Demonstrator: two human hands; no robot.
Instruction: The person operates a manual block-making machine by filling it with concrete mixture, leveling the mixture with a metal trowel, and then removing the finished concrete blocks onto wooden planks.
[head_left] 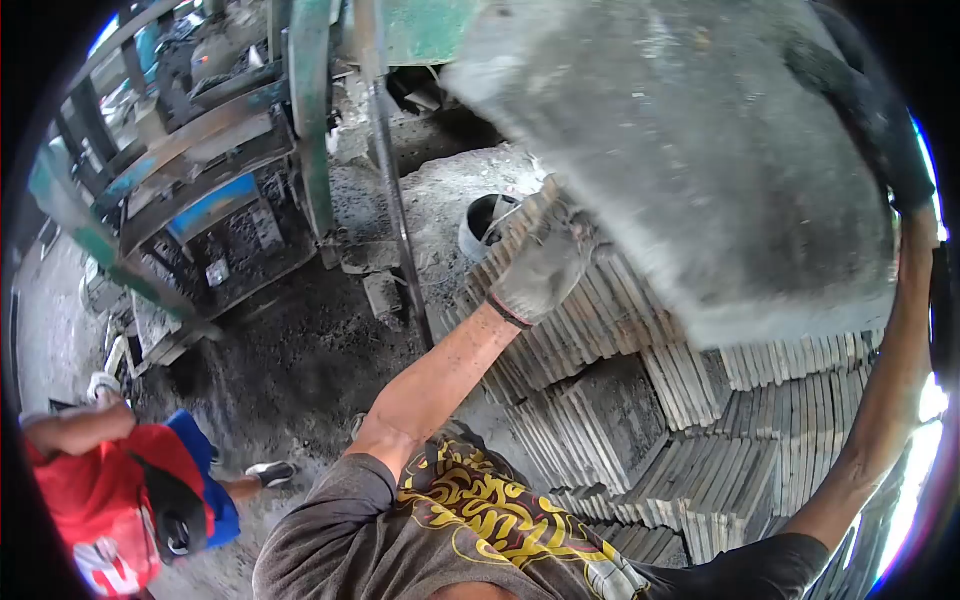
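A large flat grey board [700, 170], dusty and slightly blurred, is raised in front of me, tilted above the stacks. My left hand [548, 268], in a grey dusty work glove, is curled at the board's lower left edge. Its fingertips are partly hidden there. On the far right side, my right hand [865, 125] wears a dark glove and grips the board's edge, with fingers reaching over its face. Beneath the board are tightly packed rows of similar thin boards [725, 475], standing on edge in several stacks.
A bucket [485, 228] stands beyond my left hand. A metal pole [395, 190] and a green machine frame [310, 120] rise at the left. Another person in a red shirt [95, 490] is at the lower left, on the dark, dirt-covered floor [280, 370].
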